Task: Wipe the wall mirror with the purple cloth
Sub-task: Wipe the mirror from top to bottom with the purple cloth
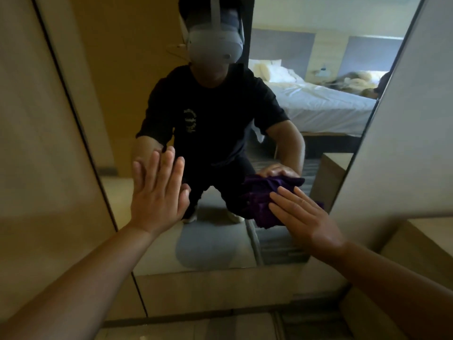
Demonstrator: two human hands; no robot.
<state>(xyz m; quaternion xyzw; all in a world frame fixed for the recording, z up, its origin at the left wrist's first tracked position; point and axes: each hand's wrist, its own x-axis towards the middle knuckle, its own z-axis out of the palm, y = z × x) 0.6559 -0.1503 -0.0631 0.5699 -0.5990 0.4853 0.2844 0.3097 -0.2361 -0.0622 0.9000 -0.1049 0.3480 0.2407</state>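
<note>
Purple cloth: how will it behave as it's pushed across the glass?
The purple cloth looks bunched and creased under the flat right hand, so probably floppy and light. It likely slides easily on the mirror, but may bunch further.

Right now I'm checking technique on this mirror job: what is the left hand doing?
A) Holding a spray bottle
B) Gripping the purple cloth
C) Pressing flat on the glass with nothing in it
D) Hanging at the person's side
C: the left hand lies flat with straight fingers against the mirror, holding nothing, while the right hand presses the purple cloth to the glass.
</note>
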